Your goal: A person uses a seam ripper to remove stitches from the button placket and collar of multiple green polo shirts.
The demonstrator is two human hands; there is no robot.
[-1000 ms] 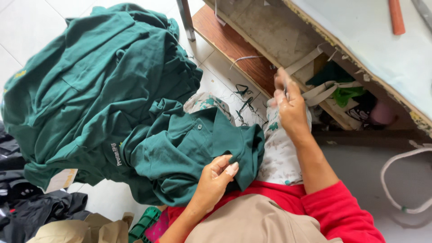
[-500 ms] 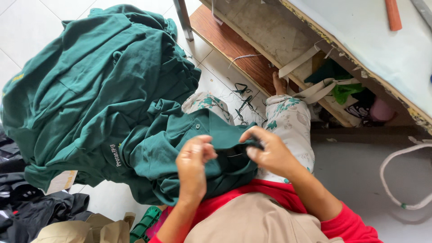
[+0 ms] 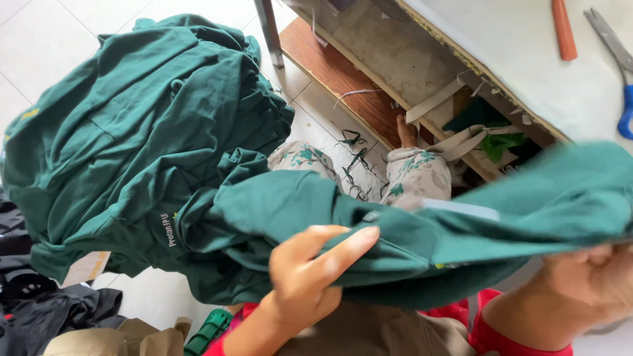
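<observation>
A: Far left, what lies on the floor?

B: Dark clothes (image 3: 39,310) on pale tiles (image 3: 39,39), beside a large heap (image 3: 132,138) of green garments. A small label (image 3: 170,229) shows on one fold of the heap, and a paper tag (image 3: 86,267) hangs at its lower edge.

A: And the left hand?

B: The left hand (image 3: 310,277) is half open, fingers (image 3: 343,247) extended and pressed up under a green shirt (image 3: 422,244), thumb below; it supports and grips the cloth loosely. The shirt is lifted off the lap and stretched sideways between both hands, blurred toward the right.

A: The right hand?

B: The right hand (image 3: 593,280) is at the frame's right edge, closed on the shirt's far end; its fingers are blurred and partly covered by cloth. Red sleeves (image 3: 521,336) show at both wrists.

A: What lies beyond the shirt?

B: Knees in floral trousers (image 3: 422,175), one bare foot (image 3: 405,132) resting on a wooden footboard (image 3: 336,72), thread scraps (image 3: 353,148) on the tiles near it.

A: And upper right?

B: A table (image 3: 501,39) with a pale top, frayed along its edge. On it lie an orange stick (image 3: 562,29) and scissors (image 3: 616,56) with a blue handle. Cloth strips (image 3: 442,99) and green scraps (image 3: 498,142) hang beneath the table.
</observation>
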